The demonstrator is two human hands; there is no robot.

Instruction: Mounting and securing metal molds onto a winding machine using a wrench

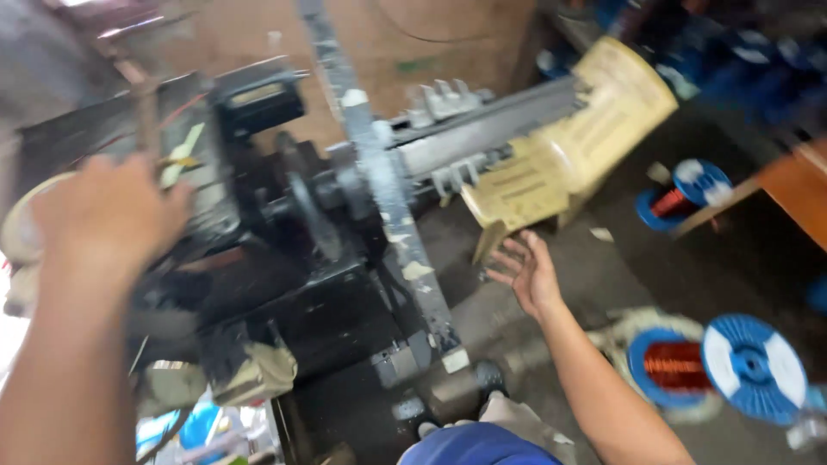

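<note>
both hands show in the single head view. left hand (108,211) sits at the left of the frame, blurred, its back to the camera and its fingers curled toward the dark body of a black, grimy metal winding machine (284,284); whether it grips anything there i cannot tell. right hand (527,269) is at the centre, a little right, palm turned up and fingers spread wide, holding nothing, just below the lower corner of a cream-yellow slotted plastic former (568,151); the fingertips are near that corner, but touching or not is unclear. that former is mounted at the end of a grey metal shaft (482,129), which runs from the machine up toward the upper right of the frame. a paint-flecked grey flat metal bar (388,198) crosses in front of the machine from the top centre down to the lower centre. on the dark floor at the right lie blue plastic spools of copper wire: one (689,191) at the middle right, beside an orange wooden edge (792,185), and a larger one (715,366) at the lower right.
</note>
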